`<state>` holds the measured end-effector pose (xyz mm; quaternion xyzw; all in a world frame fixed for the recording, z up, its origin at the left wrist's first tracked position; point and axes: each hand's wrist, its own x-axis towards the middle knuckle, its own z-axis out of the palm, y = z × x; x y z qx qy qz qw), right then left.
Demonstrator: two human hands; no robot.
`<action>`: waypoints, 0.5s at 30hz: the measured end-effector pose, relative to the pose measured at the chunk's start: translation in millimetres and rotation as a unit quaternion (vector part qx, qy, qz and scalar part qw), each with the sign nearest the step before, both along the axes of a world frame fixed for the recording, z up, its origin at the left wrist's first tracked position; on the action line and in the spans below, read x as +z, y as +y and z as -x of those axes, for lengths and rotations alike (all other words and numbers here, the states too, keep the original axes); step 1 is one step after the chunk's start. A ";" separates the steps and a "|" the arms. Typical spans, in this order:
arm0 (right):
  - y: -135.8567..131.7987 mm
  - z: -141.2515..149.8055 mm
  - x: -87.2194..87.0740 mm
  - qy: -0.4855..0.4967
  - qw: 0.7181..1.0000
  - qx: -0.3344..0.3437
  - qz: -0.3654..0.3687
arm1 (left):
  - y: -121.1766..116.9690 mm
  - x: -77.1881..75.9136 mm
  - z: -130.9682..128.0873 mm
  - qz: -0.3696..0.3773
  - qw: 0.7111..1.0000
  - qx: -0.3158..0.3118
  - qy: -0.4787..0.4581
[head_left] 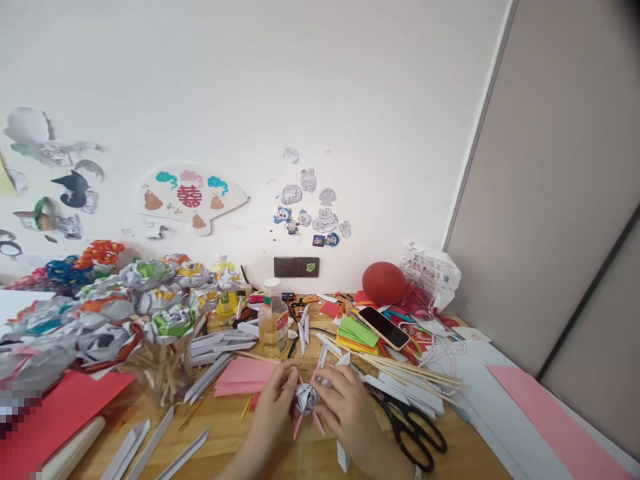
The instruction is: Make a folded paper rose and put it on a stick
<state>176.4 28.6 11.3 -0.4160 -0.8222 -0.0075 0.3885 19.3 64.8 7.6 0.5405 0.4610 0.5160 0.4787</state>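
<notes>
A small folded paper flower [306, 398], with a white centre and pink strips sticking out around it, is held between my two hands just above the wooden table. My left hand [281, 395] pinches its left side, fingers curled round the pink paper. On the other side my right hand [341, 401] grips the flower with thumb and fingers closed on its edge. Beneath my right hand lies a folded white paper strip [343, 459]. A stack of pink paper sheets [245, 375] rests just left of my left hand. Black-handled scissors [414, 427] lie right of my right hand.
Finished paper flowers [150, 293] crowd the left side in a container. A bottle of clear yellowish liquid [273, 323] stands behind my hands. Wooden sticks [415, 373], a phone [383, 327] on coloured paper and a red balloon [384, 283] are to the right. White folded strips [127, 450] lie front left.
</notes>
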 end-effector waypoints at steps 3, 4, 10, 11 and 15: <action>3.8 0.6 -6.8 0.030 0.999 -0.033 -0.001 | -0.9 -4.7 1.7 -0.018 0.998 -0.052 0.001; 5.4 -0.3 -8.7 0.046 0.998 -0.040 0.003 | 0.0 -6.8 3.7 -0.036 0.996 -0.072 0.024; 11.1 -4.7 -13.6 0.068 0.997 -0.023 0.024 | 4.7 -15.2 9.8 -0.132 0.969 -0.103 0.181; 10.8 -4.0 -13.4 0.064 0.998 -0.019 0.021 | 4.1 -15.2 8.7 -0.135 0.969 -0.099 0.181; 6.6 -0.6 -8.6 0.060 0.998 -0.012 0.024 | 1.2 -15.2 4.9 -0.141 0.971 -0.084 0.176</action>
